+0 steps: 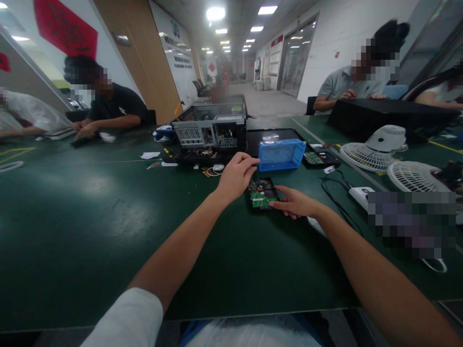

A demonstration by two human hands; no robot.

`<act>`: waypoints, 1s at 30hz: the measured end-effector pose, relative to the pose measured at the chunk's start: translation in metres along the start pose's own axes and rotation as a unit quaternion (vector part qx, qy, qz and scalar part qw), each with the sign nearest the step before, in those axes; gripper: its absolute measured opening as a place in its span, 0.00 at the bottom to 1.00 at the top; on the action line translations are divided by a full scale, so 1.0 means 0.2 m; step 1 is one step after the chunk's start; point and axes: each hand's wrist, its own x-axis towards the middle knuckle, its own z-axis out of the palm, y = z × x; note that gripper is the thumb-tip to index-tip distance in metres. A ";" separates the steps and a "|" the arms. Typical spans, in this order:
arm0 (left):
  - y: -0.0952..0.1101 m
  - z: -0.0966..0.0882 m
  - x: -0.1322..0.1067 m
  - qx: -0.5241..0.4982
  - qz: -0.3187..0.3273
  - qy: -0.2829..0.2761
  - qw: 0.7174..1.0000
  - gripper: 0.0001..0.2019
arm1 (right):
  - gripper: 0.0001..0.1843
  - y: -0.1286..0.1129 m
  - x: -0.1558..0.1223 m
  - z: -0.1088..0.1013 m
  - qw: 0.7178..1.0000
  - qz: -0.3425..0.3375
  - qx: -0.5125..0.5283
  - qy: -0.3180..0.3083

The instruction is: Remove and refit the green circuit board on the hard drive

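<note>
My right hand (294, 202) grips a hard drive (263, 197) by its right side, thumb on top near the edge. The drive has a black body and a green circuit board on its near part, and it is low over the green table. Above its far left corner is my left hand (237, 176), fingers drawn together in a pinch with the tips at the left edge of a blue plastic bin (282, 166). Whether those fingertips hold anything small, or touch the bin, I cannot tell. The bin stands tipped so its open side faces me.
An opened computer case (211, 135) stands beyond my left hand. A second board-bearing device (321, 159) lies right of the bin. White fans (374, 147), a power strip (361, 195) and black cables are at the right. Co-workers sit on both sides of the table (108, 250).
</note>
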 end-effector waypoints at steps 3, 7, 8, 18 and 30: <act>0.00 0.00 0.00 0.040 0.007 -0.011 0.999 0.14 | 0.52 -0.01 0.00 0.00 1.000 0.001 -0.002 0.003; 0.00 0.00 0.00 0.033 0.012 -0.029 0.999 0.15 | 0.54 -0.01 0.00 0.00 1.000 0.006 0.000 0.004; 0.00 0.00 -0.01 0.025 0.008 -0.032 0.999 0.15 | 0.54 -0.01 0.00 0.00 1.000 0.008 -0.001 0.004; -0.01 0.06 -0.03 -0.121 -0.087 -0.025 0.989 0.18 | 0.54 -0.01 0.00 0.00 1.000 0.008 -0.001 -0.001; 0.00 0.03 -0.02 -0.073 -0.094 0.013 0.993 0.12 | 0.53 0.00 0.00 0.00 1.000 0.005 0.004 -0.001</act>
